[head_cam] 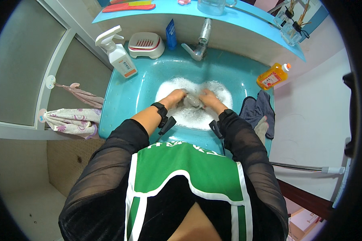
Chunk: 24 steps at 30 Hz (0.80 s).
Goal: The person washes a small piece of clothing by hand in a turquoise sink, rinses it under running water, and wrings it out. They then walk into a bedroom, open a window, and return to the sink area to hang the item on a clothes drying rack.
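A turquoise washbasin (149, 78) lies before me, with white suds (190, 120) over the water in its middle. Both my hands are in the suds, a short way apart. Between them a wet greyish cloth (192, 101) shows, partly covered by foam and water. My left hand (177, 97) grips its left side, the fingertips half hidden. On the other side my right hand (209, 98) holds the cloth's right part, with its fingers also partly under foam. A chrome tap (202, 42) stands behind the hands.
Along the basin's back left are a white spray bottle (119, 57), a soap box (146, 45) and a blue tube (171, 34). An orange liquid bottle (272, 76) and dark grey cloths (256, 108) rest on the right rim. A blue shelf (175, 9) runs above, holding a glass mug (211, 6).
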Available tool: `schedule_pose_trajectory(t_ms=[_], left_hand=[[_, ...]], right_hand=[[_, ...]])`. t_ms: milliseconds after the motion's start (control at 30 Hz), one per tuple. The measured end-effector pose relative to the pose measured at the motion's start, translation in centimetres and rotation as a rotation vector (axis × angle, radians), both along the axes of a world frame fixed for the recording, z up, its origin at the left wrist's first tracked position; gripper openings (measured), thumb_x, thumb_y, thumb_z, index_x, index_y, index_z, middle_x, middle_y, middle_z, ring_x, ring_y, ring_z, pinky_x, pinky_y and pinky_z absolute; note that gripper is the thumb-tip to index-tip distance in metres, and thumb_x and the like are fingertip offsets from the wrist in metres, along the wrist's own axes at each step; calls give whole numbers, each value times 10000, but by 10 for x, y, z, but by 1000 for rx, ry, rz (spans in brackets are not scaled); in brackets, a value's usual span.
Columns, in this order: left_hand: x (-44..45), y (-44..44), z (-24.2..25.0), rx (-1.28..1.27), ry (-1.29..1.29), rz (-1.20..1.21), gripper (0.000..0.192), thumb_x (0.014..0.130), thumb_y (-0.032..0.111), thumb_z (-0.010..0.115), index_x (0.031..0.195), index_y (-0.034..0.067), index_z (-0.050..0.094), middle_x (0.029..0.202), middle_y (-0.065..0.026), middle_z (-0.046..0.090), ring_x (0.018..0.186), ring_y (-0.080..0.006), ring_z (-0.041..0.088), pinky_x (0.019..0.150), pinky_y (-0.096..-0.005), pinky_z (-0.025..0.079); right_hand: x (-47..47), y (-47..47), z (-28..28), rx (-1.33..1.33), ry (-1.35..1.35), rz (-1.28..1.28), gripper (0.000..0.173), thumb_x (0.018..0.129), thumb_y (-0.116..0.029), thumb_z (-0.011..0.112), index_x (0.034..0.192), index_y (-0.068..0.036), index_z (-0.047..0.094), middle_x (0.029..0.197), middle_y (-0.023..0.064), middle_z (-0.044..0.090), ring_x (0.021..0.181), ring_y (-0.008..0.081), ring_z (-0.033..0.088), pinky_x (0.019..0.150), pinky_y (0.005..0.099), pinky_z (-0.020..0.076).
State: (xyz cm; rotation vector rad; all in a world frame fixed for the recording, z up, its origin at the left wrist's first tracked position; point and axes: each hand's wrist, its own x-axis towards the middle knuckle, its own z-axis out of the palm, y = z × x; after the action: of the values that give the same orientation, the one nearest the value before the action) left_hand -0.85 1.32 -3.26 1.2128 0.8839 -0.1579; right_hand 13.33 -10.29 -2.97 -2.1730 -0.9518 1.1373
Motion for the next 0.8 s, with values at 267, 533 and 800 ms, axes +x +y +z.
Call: schedule_pose_trajectory(t_ms=[267, 533, 800], left_hand=[[6, 4, 22, -523, -348, 346, 596, 780, 662, 386, 858, 95, 553, 871, -100, 579, 771, -252, 559, 739, -393, 459], [30, -23, 21, -189, -543, 771, 509, 862, 497, 422, 1120, 58, 444, 1023, -102, 536, 936, -244, 523, 798, -402, 427], [28, -16, 56, -216, -176, 678, 397, 833, 427, 406, 1002, 84, 514, 928, -119, 570, 883, -237, 546, 785, -411, 435]], right_hand=[[-78, 18, 55, 607, -120, 15, 276, 792, -302, 518, 869, -44, 458, 855, 162, 502, 780, 301, 493, 711, 359, 407], [-58, 48, 54, 344, -238, -458, 448, 819, -443, 463, 963, -20, 493, 998, 232, 502, 921, 370, 500, 830, 422, 388], [-65, 37, 57, 692, 65, -338, 341, 909, -292, 386, 1115, -40, 485, 1175, 159, 446, 1086, 266, 421, 916, 360, 328]])
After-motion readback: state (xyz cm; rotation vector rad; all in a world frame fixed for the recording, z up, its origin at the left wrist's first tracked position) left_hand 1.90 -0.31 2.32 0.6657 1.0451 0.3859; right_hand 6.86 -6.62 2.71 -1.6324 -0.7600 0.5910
